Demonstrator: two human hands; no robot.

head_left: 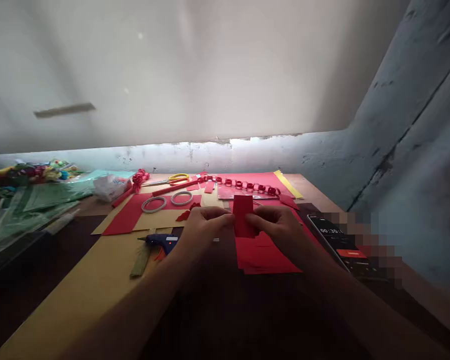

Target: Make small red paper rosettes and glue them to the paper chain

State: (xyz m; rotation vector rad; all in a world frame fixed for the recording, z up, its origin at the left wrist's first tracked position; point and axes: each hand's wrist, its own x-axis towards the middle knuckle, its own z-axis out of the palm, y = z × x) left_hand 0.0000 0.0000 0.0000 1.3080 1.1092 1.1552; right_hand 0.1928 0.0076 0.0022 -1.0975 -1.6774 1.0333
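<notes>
A small red paper piece [243,214] stands upright between my two hands above the table. My left hand [203,226] pinches its left edge with closed fingers. My right hand [276,224] grips its right edge, fingers curled. Beneath the hands lies a stack of red paper sheets [264,255]. Farther back a red paper chain [247,186] of linked loops stretches across another red sheet.
A blue glue gun [161,241] lies left of my left hand on yellow-brown card [90,285]. Two tape rings [167,201], yellow-handled scissors [174,178] and red rolled strips sit behind. A phone [341,242] showing a timer lies right. Green plastic-wrapped sheets [30,205] fill the left. A wall rises close behind.
</notes>
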